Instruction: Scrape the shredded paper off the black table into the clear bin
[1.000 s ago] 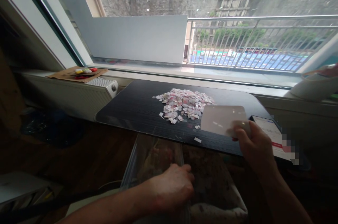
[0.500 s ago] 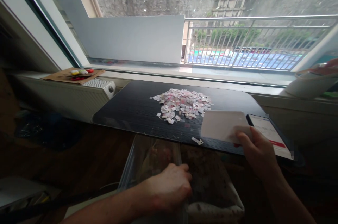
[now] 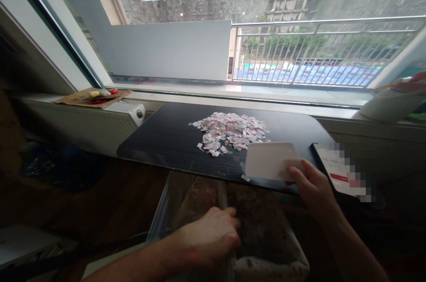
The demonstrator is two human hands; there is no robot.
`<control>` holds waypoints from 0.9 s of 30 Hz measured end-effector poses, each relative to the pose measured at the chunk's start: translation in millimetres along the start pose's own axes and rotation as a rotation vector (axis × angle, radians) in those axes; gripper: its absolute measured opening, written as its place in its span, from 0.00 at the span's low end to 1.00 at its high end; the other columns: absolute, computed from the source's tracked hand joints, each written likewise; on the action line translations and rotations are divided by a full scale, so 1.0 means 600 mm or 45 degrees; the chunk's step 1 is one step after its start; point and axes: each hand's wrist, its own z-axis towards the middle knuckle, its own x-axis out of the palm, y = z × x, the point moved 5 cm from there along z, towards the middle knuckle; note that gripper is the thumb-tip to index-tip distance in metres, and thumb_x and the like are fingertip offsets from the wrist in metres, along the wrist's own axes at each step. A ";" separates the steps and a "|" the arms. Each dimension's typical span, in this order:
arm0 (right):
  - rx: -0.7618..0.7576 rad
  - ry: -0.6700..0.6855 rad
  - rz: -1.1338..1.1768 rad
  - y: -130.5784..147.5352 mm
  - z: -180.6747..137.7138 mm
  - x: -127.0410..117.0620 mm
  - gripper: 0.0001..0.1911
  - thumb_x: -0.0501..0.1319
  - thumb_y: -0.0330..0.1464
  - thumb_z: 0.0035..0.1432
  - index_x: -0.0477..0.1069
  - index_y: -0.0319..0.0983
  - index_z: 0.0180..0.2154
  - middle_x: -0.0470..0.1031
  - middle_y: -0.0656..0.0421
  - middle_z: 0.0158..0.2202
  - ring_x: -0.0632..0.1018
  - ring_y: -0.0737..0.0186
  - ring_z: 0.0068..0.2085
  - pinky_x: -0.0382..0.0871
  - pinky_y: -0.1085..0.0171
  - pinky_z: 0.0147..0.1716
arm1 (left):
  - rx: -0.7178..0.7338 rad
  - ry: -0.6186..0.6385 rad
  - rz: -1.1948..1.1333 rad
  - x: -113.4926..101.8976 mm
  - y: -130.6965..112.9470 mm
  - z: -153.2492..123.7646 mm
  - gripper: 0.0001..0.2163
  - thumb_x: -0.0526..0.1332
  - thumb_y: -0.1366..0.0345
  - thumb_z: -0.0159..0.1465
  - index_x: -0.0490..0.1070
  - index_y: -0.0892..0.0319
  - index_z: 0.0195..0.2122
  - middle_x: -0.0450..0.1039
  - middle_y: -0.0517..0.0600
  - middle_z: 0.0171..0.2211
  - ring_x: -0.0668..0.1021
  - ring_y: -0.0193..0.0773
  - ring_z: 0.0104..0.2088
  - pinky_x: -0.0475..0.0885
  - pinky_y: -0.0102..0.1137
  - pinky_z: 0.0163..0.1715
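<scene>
A heap of small pink and white paper scraps (image 3: 231,131) lies in the middle of a dark table (image 3: 166,138). My right hand (image 3: 311,186) grips a flat white card (image 3: 269,160) by its right end, the card resting on the table just right of the heap near the front edge. One loose scrap (image 3: 245,178) lies by the card's lower left corner. My left hand (image 3: 213,233) is closed on the rim of a clear plastic bin (image 3: 173,211) standing below the table's front edge.
A phone (image 3: 336,169) with a lit screen lies at the table's right end. A white radiator (image 3: 109,115) with cardboard and small coloured items stands at the left under the window. A white object (image 3: 389,104) sits on the sill at the right.
My right hand has slid the white card leftward and toward the table's front edge, pushing a loose scrap along. My left hand has stayed on the bin rim.
</scene>
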 end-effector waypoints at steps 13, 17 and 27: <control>-0.177 0.026 -0.063 -0.017 0.045 0.016 0.11 0.63 0.43 0.54 0.74 0.42 0.33 0.78 0.62 0.25 0.77 0.60 0.27 0.70 0.64 0.28 | 0.194 0.081 0.128 0.004 -0.059 0.056 0.08 0.63 0.72 0.61 0.73 0.63 0.24 0.72 0.52 0.25 0.74 0.43 0.35 0.55 0.32 0.14; -0.121 0.097 0.028 -0.029 0.030 0.013 0.12 0.63 0.43 0.55 0.75 0.42 0.34 0.78 0.62 0.27 0.77 0.61 0.27 0.71 0.64 0.28 | 0.215 0.083 0.127 -0.009 -0.069 0.062 0.06 0.63 0.71 0.61 0.75 0.64 0.27 0.73 0.53 0.27 0.74 0.42 0.33 0.54 0.32 0.14; -0.144 -0.012 0.009 -0.037 0.022 -0.025 0.12 0.64 0.44 0.56 0.76 0.43 0.35 0.79 0.62 0.25 0.78 0.60 0.27 0.72 0.65 0.27 | 0.149 0.064 0.228 -0.005 -0.042 0.038 0.03 0.65 0.72 0.57 0.75 0.63 0.27 0.73 0.52 0.26 0.74 0.41 0.33 0.53 0.32 0.15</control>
